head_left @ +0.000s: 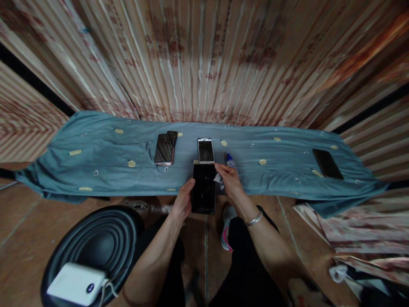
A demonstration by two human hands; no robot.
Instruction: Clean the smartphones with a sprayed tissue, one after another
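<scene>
A black glossy-screened device (203,195), like a large phone or small tablet, is held over the front edge of the cloth-covered table. My left hand (182,199) grips its left side, thumb on the edge. At its upper right corner is my right hand (228,175), fingers closed on a crumpled white wipe (218,178) that hangs beside the device. Just beyond the device lies a white-framed phone (205,150), screen up. A small bottle with a blue cap (229,159) rests behind my right hand, which partly hides it.
Stacked dark phones (165,148) lie left of centre on the blue cloth (105,162); another dark phone (327,163) lies far right. A corrugated wall (204,59) stands behind. At lower left, a round black stool (96,238) bears a white power bank (75,283) with a cable.
</scene>
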